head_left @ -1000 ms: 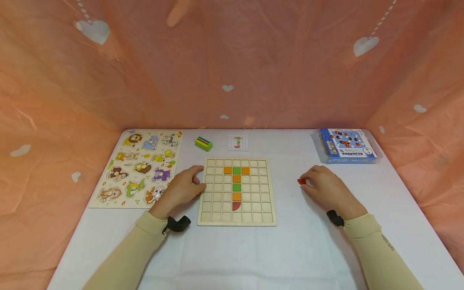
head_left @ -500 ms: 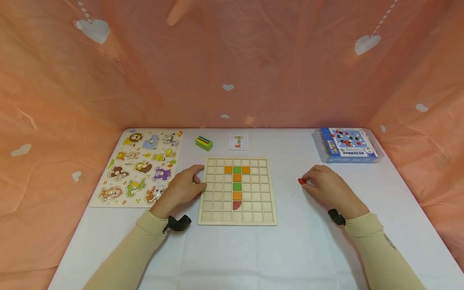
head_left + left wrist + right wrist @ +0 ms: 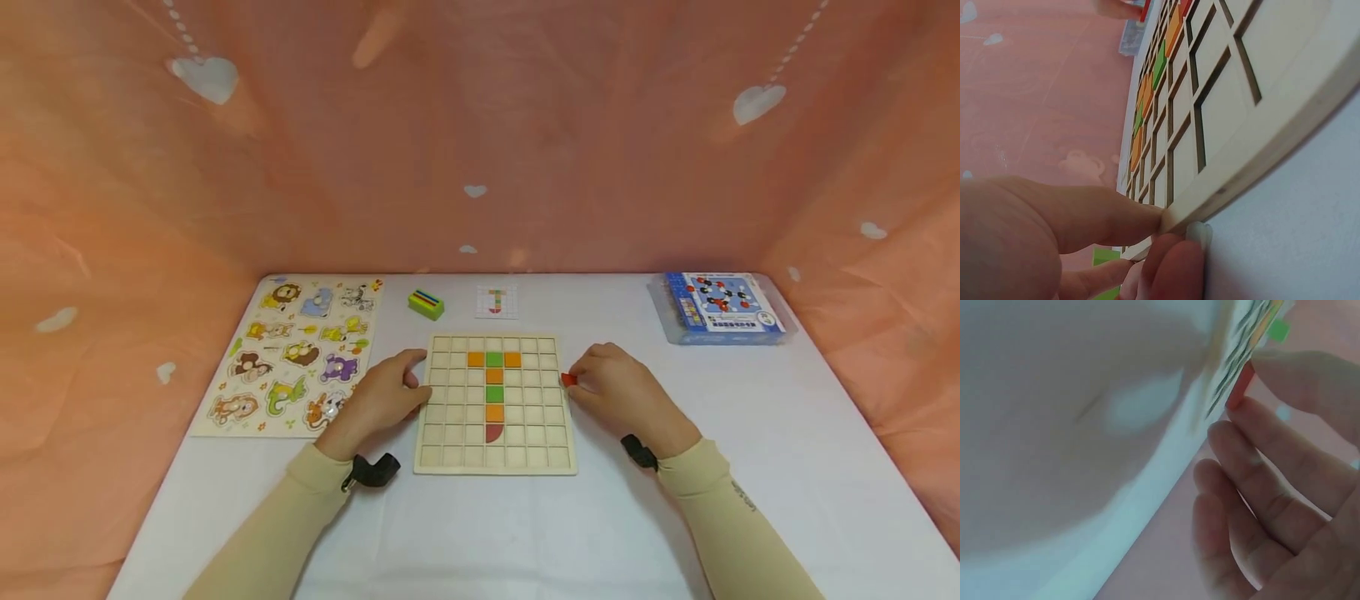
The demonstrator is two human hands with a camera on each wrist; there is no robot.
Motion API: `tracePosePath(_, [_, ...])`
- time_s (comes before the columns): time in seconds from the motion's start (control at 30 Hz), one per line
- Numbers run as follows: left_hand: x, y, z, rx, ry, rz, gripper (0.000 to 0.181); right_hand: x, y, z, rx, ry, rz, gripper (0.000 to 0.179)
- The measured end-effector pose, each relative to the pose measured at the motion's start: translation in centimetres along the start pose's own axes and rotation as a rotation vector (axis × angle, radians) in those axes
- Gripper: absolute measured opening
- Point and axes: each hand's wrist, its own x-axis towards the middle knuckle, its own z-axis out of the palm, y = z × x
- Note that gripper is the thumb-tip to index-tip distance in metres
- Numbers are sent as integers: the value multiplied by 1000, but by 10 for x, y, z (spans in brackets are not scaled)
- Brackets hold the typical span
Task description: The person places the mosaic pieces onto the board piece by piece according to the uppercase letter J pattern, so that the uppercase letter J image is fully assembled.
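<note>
A square wooden grid board (image 3: 457, 458) lies on the table, with orange and green square tiles set in a T and a red quarter-round tile (image 3: 493, 433) at its foot. My left hand (image 3: 378, 400) rests at the board's left edge; in the left wrist view its thumb and forefinger touch the rim (image 3: 1219, 190). Just off the right edge, my right hand (image 3: 622, 392) pinches a red tile (image 3: 569, 380) between thumb and forefinger. Its other fingers curl loosely, as the right wrist view shows, where the red tile (image 3: 1240, 387) is seen edge-on and partly covered.
Behind the board lie a small printed pattern card (image 3: 497, 302) and a green block with coloured stripes (image 3: 426, 305). An animal knob puzzle (image 3: 288, 367) is at left, partly behind my left hand. A blue boxed molecule set (image 3: 723, 308) sits back right.
My right hand has moved left with the red tile, from the open table to beside the board's right edge. My left hand stays at the left edge. The head view has tilted slightly.
</note>
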Motion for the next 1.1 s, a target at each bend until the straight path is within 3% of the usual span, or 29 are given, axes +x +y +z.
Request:
tracePosePath(0.23, [0, 0, 2, 5, 2, -1, 67, 13, -37, 14, 32, -32, -55, 17])
tracePosePath(0.5, [1, 1, -1, 30, 11, 7, 66, 22, -70, 24, 55, 6, -176, 9])
tracePosePath(0.67, [2, 1, -1, 25, 2, 8, 67, 18, -87, 32, 12, 36, -254, 16])
tracePosePath(0.9, [1, 0, -1, 13, 3, 6, 67, 13, -105, 42, 31, 57, -329, 16])
tracePosePath(1.1, [1, 1, -1, 4, -1, 7, 68, 12, -111, 44, 14, 45, -323, 15])
